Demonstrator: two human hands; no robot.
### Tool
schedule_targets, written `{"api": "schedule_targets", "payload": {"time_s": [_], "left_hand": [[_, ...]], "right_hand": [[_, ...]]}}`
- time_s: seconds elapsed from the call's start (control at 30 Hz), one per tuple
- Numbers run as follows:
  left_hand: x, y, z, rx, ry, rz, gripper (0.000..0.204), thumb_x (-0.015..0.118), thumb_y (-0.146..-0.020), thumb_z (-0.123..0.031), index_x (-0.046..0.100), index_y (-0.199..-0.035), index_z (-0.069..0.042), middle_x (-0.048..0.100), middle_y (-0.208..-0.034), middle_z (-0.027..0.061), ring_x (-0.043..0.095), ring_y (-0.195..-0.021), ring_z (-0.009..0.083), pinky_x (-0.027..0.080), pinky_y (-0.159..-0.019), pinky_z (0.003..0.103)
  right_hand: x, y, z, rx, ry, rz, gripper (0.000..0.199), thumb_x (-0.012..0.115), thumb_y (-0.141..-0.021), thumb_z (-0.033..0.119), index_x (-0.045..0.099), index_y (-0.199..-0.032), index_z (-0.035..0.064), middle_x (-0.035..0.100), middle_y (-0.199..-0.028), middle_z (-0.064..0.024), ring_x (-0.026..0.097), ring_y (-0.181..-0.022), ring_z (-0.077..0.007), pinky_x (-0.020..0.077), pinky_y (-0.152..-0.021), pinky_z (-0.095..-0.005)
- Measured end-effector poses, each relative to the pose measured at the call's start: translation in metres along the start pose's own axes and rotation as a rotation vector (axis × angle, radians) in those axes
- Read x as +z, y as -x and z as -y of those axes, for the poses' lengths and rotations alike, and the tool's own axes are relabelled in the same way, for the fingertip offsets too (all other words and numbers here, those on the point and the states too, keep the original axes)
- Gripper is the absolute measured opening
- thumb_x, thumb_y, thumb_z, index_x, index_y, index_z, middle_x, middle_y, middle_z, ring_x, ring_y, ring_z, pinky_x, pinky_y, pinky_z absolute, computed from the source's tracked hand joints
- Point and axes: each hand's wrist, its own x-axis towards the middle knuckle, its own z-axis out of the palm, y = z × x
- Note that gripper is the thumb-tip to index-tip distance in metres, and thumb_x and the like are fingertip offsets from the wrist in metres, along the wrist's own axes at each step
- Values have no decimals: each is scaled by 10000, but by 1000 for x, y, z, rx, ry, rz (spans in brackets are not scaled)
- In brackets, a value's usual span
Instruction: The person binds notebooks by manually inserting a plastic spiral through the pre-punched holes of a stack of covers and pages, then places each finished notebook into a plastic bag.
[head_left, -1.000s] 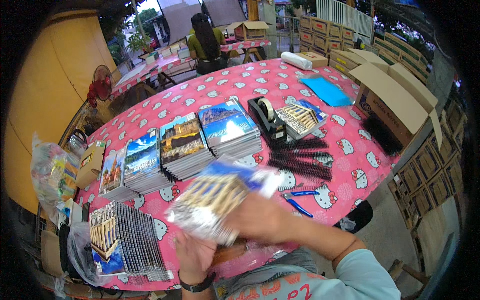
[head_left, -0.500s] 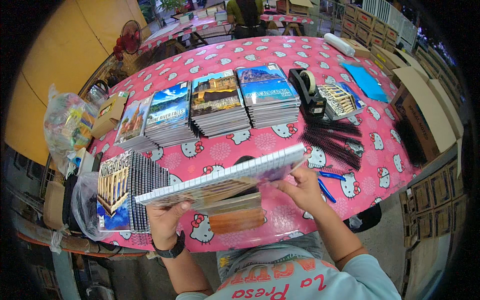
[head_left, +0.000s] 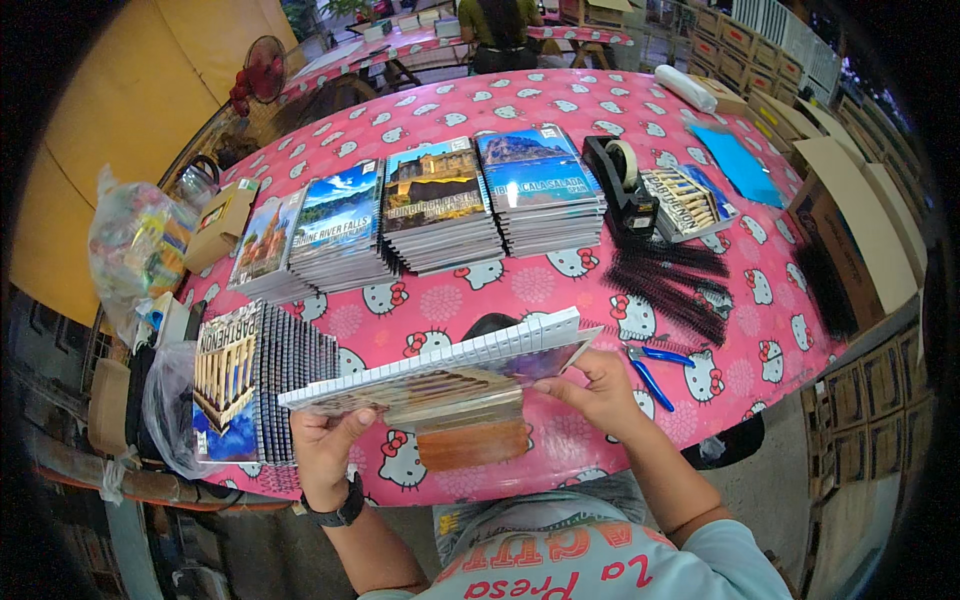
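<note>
A notebook [head_left: 450,368] with holes punched along its upper edge is held up between my hands, tilted, its picture cover facing me. My left hand [head_left: 328,448] grips its left end, thumb on the cover. At the right end my right hand [head_left: 600,398] pinches the lower corner. Beneath the notebook, a wooden block [head_left: 472,445] lies on the table, partly hidden. Blue-handled pliers [head_left: 655,376] rest just right of my right hand. A stack of spiral-bound notebooks [head_left: 228,385] leans in an overlapping row to the left.
Across the pink patterned table [head_left: 420,120] stand several notebook stacks [head_left: 436,215]. Right of them are a black tape dispenser [head_left: 622,190], a small notebook pile [head_left: 685,202] and black plastic coils [head_left: 670,290]. Open cardboard boxes [head_left: 850,230] line the right edge. Another person [head_left: 500,35] is at the far table.
The notebook's right end has come down and slightly left, with my right hand shifting a little. More of the pliers now shows.
</note>
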Motion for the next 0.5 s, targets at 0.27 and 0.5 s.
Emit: {"api": "schedule_targets", "payload": {"time_s": [0.27, 0.5], "left_hand": [[12, 13, 42, 160, 93, -191, 640, 643, -753, -103, 350, -1314, -8, 542, -1113, 130, 549, -972, 193, 455, -833, 321], [32, -5, 78, 230, 101, -423, 494, 565, -868, -216, 381, -1274, -3, 542, -994, 84, 501, -868, 142, 377, -833, 279]], "right_hand": [[24, -4, -3, -47, -299, 14, 571, 689, -785, 118, 425, -1288, 55, 587, -1137, -97, 519, -1096, -177, 383, -940, -332], [64, 4, -19, 89, -645, -55, 417, 568, -887, 269, 450, -1218, 44, 546, -1099, -77, 491, -1049, -153, 355, -933, -310]]}}
